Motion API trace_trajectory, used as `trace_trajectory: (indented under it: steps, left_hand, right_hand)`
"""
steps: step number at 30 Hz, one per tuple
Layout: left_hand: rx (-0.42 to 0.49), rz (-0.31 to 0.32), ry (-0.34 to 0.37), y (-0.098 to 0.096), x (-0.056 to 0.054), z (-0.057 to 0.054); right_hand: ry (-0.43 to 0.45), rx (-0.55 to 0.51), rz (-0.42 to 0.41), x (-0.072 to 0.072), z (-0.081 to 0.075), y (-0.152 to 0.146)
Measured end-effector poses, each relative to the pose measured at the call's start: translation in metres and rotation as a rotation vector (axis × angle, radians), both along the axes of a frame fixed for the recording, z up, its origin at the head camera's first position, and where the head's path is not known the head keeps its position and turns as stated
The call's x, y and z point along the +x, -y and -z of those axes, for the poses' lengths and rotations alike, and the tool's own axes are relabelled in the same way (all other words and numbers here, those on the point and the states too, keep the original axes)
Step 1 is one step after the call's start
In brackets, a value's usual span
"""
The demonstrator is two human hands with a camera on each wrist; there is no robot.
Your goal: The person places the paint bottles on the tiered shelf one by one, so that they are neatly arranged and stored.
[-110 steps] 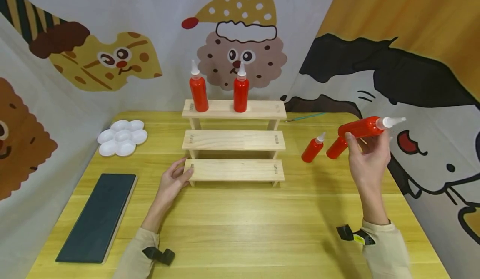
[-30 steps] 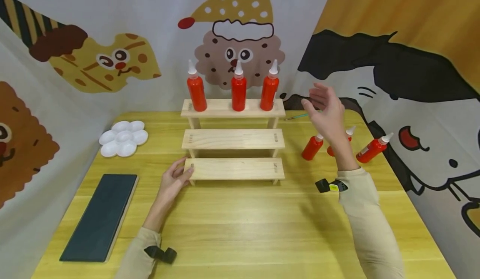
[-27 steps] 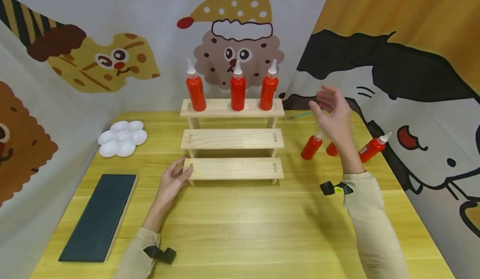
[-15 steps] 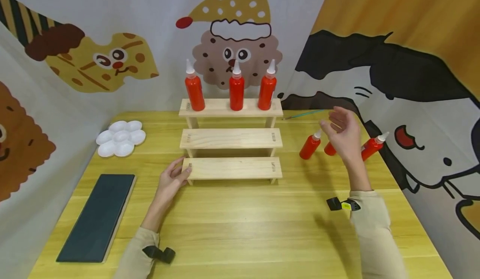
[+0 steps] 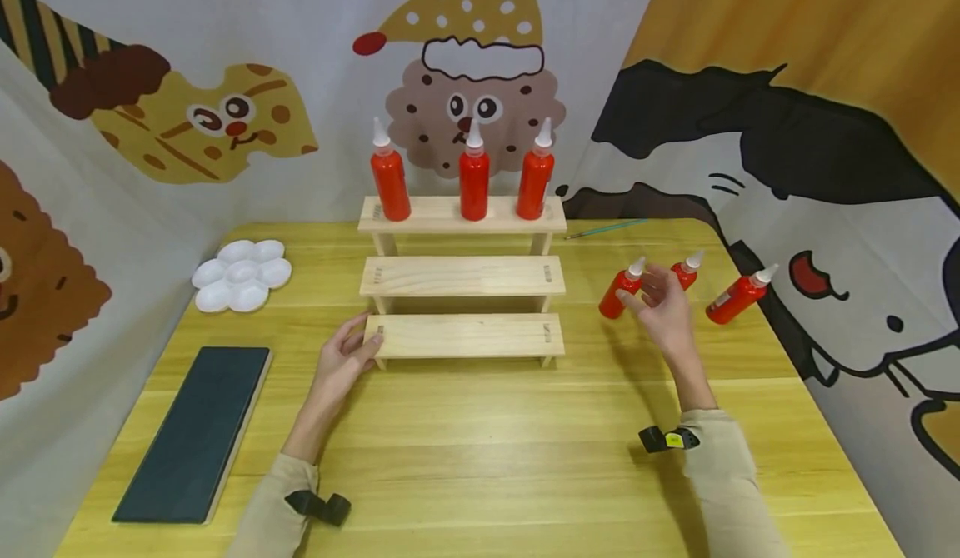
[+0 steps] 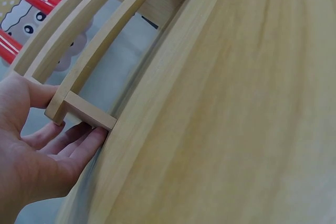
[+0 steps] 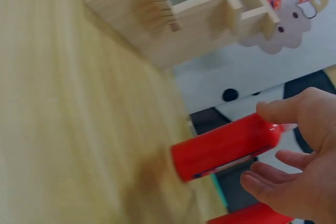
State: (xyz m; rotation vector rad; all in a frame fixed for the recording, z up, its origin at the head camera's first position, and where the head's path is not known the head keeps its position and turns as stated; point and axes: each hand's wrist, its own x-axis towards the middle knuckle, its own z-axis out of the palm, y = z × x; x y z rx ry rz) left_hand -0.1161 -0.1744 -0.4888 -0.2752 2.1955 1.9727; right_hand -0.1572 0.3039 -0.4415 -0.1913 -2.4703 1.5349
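A three-tier wooden display stand (image 5: 462,336) sits mid-table. My left hand (image 5: 345,361) holds its lowest tier at the left end; in the left wrist view, the thumb lies at the board and the fingers touch the leg. Three red squeeze bottles with white nozzle caps, one of them the middle bottle (image 5: 474,186), stand upright on the top tier. My right hand (image 5: 666,312) is around the nearest red bottle (image 7: 228,145) on the table at the right. Its thumb is at the bottle's shoulder, with the fingers spread apart from the other side.
Two more red bottles, a rear bottle (image 5: 686,271) and a right bottle (image 5: 738,297), stand near the right edge. A thin paintbrush (image 5: 606,229) lies behind them. At left are a white flower-shaped palette (image 5: 243,275) and a dark green board (image 5: 197,435). Patterned cloth hangs around the table.
The bottle my right hand held earlier now stands at the top tier's right end. That hand has since moved down to another bottle on the table. My left hand keeps its place.
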Motion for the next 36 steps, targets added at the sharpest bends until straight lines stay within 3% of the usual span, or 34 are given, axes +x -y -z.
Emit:
trace_trajectory:
  steps: [7, 13, 36]
  left_hand:
    - [0.001, 0.0, -0.001, 0.0, 0.0, 0.0]
    - [0.004, 0.013, -0.003, 0.0, 0.0, 0.0]
    - [0.018, 0.009, -0.013, 0.001, 0.0, 0.002]
  right_hand:
    - [0.055, 0.003, 0.001, -0.004, 0.024, 0.002]
    - [0.111, 0.017, 0.014, -0.006, 0.035, 0.002]
    - [0.054, 0.06, -0.008, -0.006, 0.047, 0.003]
